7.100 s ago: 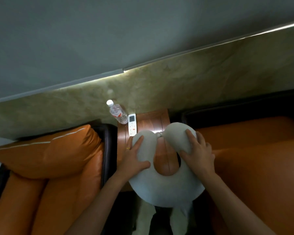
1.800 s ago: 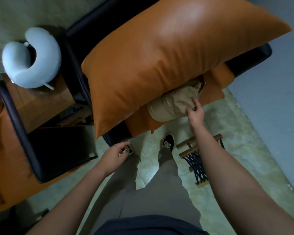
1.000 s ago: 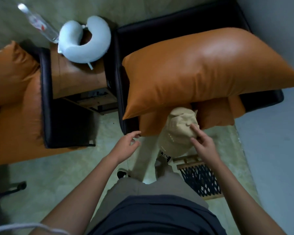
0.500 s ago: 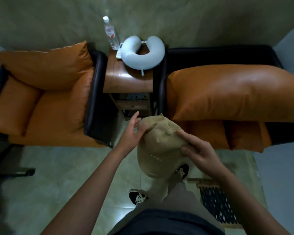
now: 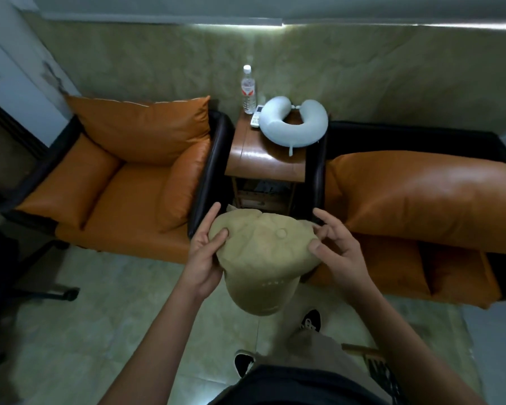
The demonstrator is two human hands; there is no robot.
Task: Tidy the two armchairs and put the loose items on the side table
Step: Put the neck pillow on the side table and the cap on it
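Cap: soft beige fabric baseball cap [image 5: 263,255], brim toward person.
Left hand [image 5: 205,252]: thumb and fingers grip crown's edge.
Right hand [image 5: 338,251]: fingers pinch opposite edge.

- We can read no word or number anywhere.
- The cap [image 5: 263,255] carries a short row of pale stitched marks near its brim, too small for us to make out.
- The bottle [image 5: 248,90] on the tabletop [image 5: 260,162] wears a red-and-white label, but its print is blurred.
- The remote [image 5: 256,119] is too small to show us any characters.
- The shoe [image 5: 310,320] bears a white mark we cannot read.
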